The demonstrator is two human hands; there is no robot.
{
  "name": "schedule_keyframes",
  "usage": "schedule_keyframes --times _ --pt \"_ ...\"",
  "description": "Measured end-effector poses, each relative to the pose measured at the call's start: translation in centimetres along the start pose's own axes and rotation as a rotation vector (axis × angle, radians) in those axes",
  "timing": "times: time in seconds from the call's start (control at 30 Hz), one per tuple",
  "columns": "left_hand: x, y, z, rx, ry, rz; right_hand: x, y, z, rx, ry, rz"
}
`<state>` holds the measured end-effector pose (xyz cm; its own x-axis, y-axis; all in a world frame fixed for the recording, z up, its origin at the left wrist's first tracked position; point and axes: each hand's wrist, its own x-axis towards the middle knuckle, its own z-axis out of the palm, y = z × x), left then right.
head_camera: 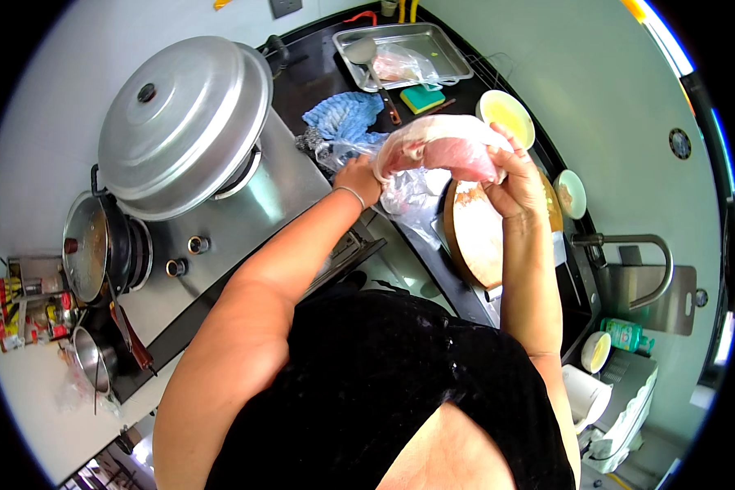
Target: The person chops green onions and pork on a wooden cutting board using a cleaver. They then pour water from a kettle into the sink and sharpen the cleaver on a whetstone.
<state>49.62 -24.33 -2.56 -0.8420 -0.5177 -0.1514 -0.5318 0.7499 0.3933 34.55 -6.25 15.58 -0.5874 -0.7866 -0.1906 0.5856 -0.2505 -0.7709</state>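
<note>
A slab of raw pork with a pale fat layer [444, 147] is held up in the air, bent in an arch. My right hand [514, 171] grips its right end between thumb and fingers. At its left end is my left hand [360, 180], touching a clear plastic bag [413, 193]; whether it also holds the meat is hard to tell. Below and to the right, partly behind my right forearm, lies a round wooden chopping board [474, 236]. A blue cloth [346, 116] lies crumpled beyond my left hand.
A large lidded aluminium pot [187, 122] and a lidded wok [92, 245] stand on the stove at left. Behind the meat are a metal tray [450, 52], a spatula [373, 73], a sponge [421, 98] and a bowl [505, 116]. A faucet [661, 245] is at right.
</note>
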Motion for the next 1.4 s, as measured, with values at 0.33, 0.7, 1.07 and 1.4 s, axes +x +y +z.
schedule_keyframes --times 0.33,0.7,1.07,1.4 --pt "5.1 -1.5 -5.8 0.089 -0.056 -0.171 -5.5 -4.2 -1.7 0.193 0.086 -0.322" --pt "2.3 7.5 -8.7 -0.607 -0.564 0.074 -10.7 3.4 -19.0 -0.160 0.517 0.034" --pt "9.3 2.5 -8.6 0.131 0.673 -0.032 -14.3 4.5 -19.1 -1.756 0.822 -0.168" --pt "2.8 19.2 2.9 0.036 -0.102 0.905 -16.6 9.2 -19.1 -1.667 1.118 -0.034"
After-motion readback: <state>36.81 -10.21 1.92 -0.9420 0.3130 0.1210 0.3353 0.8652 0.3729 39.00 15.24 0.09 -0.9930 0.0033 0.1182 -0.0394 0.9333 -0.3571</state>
